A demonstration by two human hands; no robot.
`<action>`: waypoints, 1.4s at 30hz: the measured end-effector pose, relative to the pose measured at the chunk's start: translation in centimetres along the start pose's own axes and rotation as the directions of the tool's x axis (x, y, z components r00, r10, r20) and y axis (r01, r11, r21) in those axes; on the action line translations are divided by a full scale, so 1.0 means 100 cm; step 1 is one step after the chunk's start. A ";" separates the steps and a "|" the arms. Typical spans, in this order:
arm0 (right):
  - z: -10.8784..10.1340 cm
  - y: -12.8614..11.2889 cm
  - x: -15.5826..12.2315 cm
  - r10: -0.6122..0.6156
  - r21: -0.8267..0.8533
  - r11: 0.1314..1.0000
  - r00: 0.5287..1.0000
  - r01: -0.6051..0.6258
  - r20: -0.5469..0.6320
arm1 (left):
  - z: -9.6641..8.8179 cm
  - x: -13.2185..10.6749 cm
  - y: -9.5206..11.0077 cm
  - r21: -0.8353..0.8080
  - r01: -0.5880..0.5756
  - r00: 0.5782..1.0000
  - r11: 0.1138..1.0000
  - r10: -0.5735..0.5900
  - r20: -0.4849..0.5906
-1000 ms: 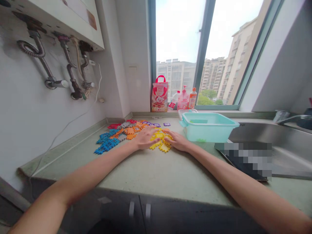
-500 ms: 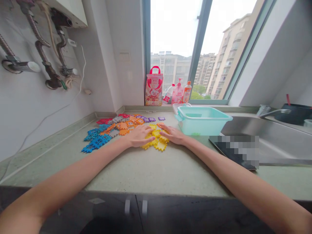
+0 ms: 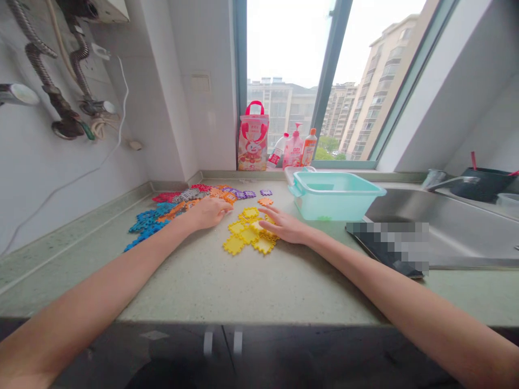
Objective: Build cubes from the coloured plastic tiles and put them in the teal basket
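Head-camera view of a speckled green countertop (image 3: 243, 286) beneath a window. The left hand (image 3: 208, 212) lies palm down with its fingers close together, holding nothing visible, at the edge of a heap of multicoloured interlocking puzzle pieces (image 3: 178, 210) in blue, orange, grey, red and purple. The right hand (image 3: 286, 226) is lightly spread, its fingertips (image 3: 265, 212) just beside a small orange piece and its palm side touching a loose group of yellow puzzle pieces (image 3: 247, 235), which lie between the two hands. To the right stands a rectangular teal plastic basin (image 3: 332, 208); a small green object shows low at its front wall, and its other contents cannot be made out. Farther right is a steel sink (image 3: 433, 216), and beyond it a black caddy (image 3: 478, 185) holds red-handled items. On the windowsill are a red-and-white gift bag (image 3: 253, 138) and a pink pump bottle (image 3: 292, 154).
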State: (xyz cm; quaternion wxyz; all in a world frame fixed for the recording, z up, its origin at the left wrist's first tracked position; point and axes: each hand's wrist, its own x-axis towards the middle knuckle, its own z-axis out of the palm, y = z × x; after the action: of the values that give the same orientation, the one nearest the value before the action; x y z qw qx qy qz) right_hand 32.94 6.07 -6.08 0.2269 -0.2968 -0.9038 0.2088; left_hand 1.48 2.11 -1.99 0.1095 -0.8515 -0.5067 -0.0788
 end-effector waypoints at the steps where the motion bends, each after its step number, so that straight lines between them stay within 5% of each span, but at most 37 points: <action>1: 0.000 -0.004 0.000 -0.011 0.029 1.000 1.000 0.011 -0.004 | 0.000 0.000 0.000 0.027 0.002 1.000 1.000 -0.002 -0.011; 6: -0.005 -0.013 -0.001 -0.141 0.080 0.987 0.990 0.142 -0.018 | 0.005 0.001 0.010 -0.001 -0.131 0.987 0.991 0.130 -0.097; 10: -0.011 -0.017 -0.005 -0.301 0.048 0.953 0.954 0.300 0.008 | 0.013 0.003 0.013 -0.047 -0.231 0.973 0.972 0.230 -0.029; 15: -0.009 -0.032 -0.006 -0.405 0.003 0.914 0.913 0.405 0.046 | 0.006 0.001 0.009 -0.111 -0.223 0.974 0.968 0.218 -0.058; 19: -0.011 -0.041 -0.006 -0.356 -0.021 0.934 0.934 0.356 0.038 | -0.004 -0.004 0.011 -0.178 -0.149 0.989 0.973 0.148 -0.019; 25: -0.023 -0.019 -0.001 -0.124 -0.057 0.992 0.971 0.114 -0.204 | 0.000 -0.004 0.011 -0.255 -0.086 0.996 0.963 0.081 -0.029; 31: -0.029 0.007 0.001 -0.065 -0.079 0.995 0.995 0.059 -0.075 | -0.005 -0.006 0.003 -0.214 -0.118 0.993 0.970 0.113 -0.036; 42: -0.037 0.009 -0.003 -0.112 -0.020 0.993 0.993 0.113 0.046 | -0.006 -0.006 0.001 -0.289 -0.096 0.995 0.952 0.100 -0.001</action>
State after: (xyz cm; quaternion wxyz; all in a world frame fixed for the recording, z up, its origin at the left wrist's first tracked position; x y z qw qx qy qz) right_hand 35.50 7.46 -3.65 0.2147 -0.2433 -0.9262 0.1921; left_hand 1.29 1.44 -1.57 -0.0157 -0.8829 -0.4476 -0.1407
